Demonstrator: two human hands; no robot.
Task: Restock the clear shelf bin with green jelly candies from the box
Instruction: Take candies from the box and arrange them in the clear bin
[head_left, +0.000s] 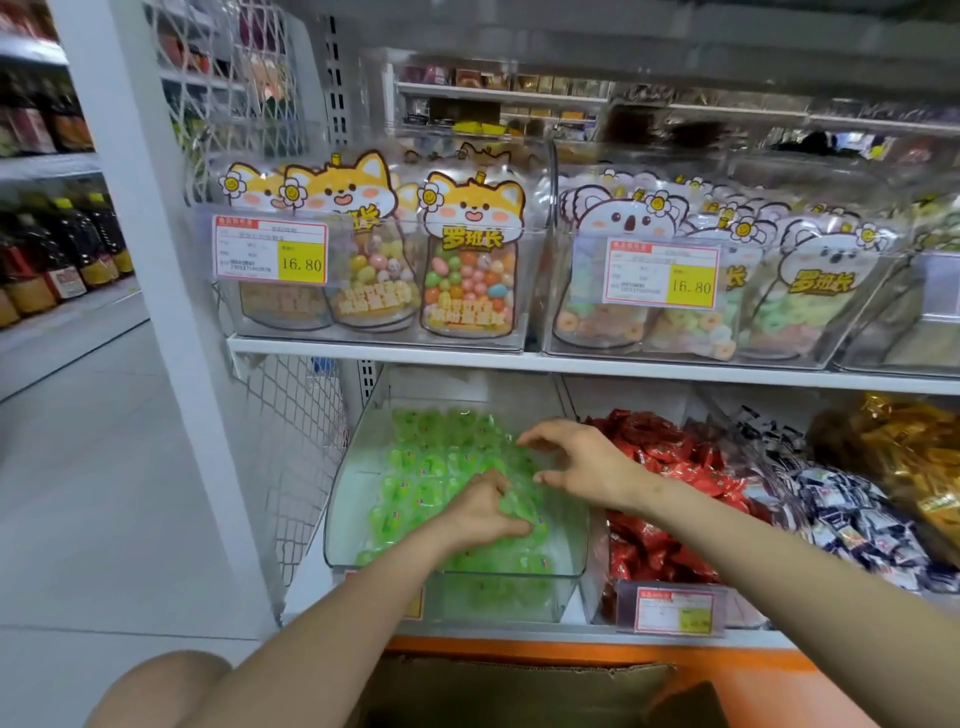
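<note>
The clear shelf bin sits on the lower shelf, holding several green jelly candies spread over its floor. My left hand is inside the bin, fingers curled round a few green candies. My right hand hovers over the bin's right side with fingers spread and bent, holding nothing that I can see. The brown cardboard box lies below the shelf at the bottom edge of the view, flaps open; its inside is hidden.
To the right of the bin stand bins of red wrapped candies, blue-white ones and gold ones. The upper shelf carries clear bins of bagged sweets with price tags. A white upright post and wire mesh stand left.
</note>
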